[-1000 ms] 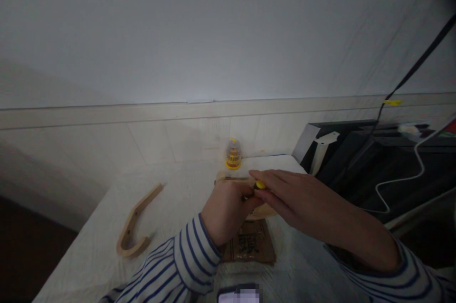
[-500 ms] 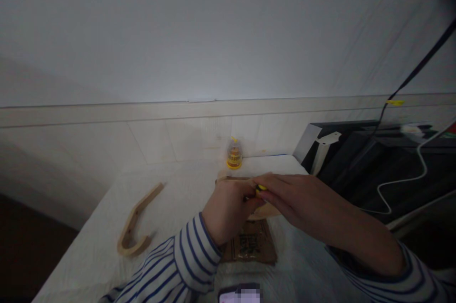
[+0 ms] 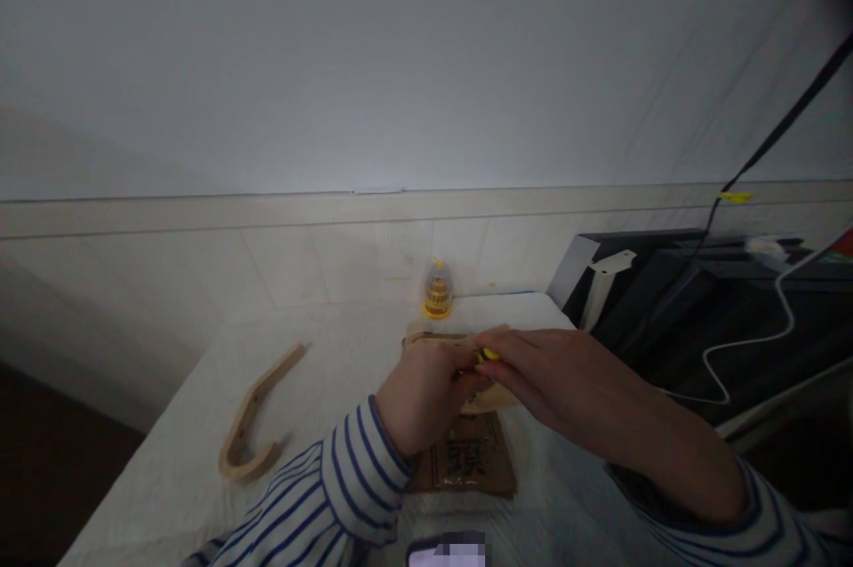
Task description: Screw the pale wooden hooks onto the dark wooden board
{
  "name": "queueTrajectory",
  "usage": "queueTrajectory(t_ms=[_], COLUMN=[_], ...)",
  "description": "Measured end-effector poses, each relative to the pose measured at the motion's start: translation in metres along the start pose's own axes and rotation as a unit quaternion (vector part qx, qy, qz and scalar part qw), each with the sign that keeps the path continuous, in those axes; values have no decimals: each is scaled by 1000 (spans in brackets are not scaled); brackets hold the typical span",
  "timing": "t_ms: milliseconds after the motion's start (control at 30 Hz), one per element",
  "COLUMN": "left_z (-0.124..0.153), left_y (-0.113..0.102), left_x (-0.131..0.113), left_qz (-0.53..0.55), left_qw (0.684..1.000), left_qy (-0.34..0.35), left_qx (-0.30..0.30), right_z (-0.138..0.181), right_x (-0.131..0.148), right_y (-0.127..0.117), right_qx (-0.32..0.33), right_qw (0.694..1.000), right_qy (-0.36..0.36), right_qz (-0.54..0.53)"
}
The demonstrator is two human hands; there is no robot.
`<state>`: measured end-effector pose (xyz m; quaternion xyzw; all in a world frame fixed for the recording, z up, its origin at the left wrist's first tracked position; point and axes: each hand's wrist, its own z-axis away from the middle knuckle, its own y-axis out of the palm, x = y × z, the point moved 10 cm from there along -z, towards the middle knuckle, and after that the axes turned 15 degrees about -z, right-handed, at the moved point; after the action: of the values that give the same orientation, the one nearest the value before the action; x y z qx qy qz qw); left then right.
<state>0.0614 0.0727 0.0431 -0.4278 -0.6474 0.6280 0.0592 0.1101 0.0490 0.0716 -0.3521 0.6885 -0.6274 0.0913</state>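
My right hand (image 3: 543, 371) is closed around a small yellow-and-black screwdriver handle (image 3: 489, 355), which shows between thumb and fingers. Close against it, my left hand (image 3: 426, 389) is closed, fingers curled; what they grip is hidden. Beneath both hands lies a pale wooden piece (image 3: 497, 398), mostly covered by them. A brown printed packet (image 3: 470, 460) lies flat under that wood, nearer to me. The screwdriver's tip cannot be seen.
Left on the white-covered table (image 3: 320, 371) rests a hook-shaped wooden piece (image 3: 241, 425). By the wall stands a clear dome case with a yellow base (image 3: 438, 291). A phone (image 3: 446, 552) is at the near edge. Dark panels (image 3: 666, 309) and a white cable (image 3: 786, 283) are at right.
Both hands stay together in nearly the same place. The yellow-and-black handle appears slightly turned in my right hand. The view has shifted a little.
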Motion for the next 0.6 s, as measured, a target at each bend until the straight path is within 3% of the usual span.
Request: queueTrajectory(t_ms=[100,333,600], left_z=[0,0,0], left_y=[-2,3,4], left_x=[-4,5,10], left_qz=[15,8,4], left_qw=[1000,1000,1000], left_qy=[21,-22,-19], left_qx=[-10,-17,-12], right_z=[0,0,0], right_x=[2,5,0], right_y=[-3,-7,-3], right_qx=[-9,-20,-13], right_qw=[1000,1000,1000], right_qy=[0,-13,-14], right_qz=[8,16,4])
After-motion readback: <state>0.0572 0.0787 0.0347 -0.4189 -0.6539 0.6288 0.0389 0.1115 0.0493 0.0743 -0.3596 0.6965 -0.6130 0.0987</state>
